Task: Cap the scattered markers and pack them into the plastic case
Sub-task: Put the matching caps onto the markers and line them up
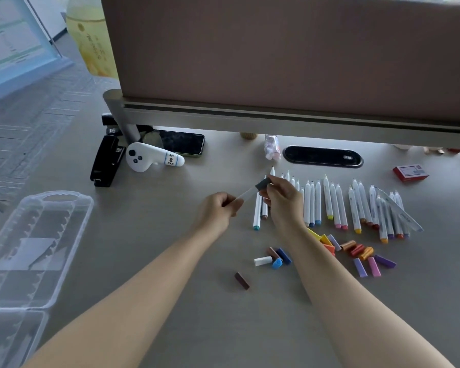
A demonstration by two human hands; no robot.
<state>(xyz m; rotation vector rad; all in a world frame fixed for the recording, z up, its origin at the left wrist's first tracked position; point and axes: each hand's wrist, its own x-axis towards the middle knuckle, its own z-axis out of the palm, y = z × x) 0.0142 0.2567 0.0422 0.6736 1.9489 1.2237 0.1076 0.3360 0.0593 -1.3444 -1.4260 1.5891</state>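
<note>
Above the desk (170, 301), left hand (218, 211) grips a marker (243, 195); right-hand fingers (270, 187) pinch its grey cap (262, 184).

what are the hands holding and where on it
One marker, held between both hands: the left hand grips its lower barrel end, and the right hand pinches the grey cap at its other end.

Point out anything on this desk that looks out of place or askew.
One dark brown cap lies alone on the desk, apart from the other loose caps. A clear ruler lies slanted across the right-hand markers, unlike the neat row. Nothing looks spilled or broken.
</note>
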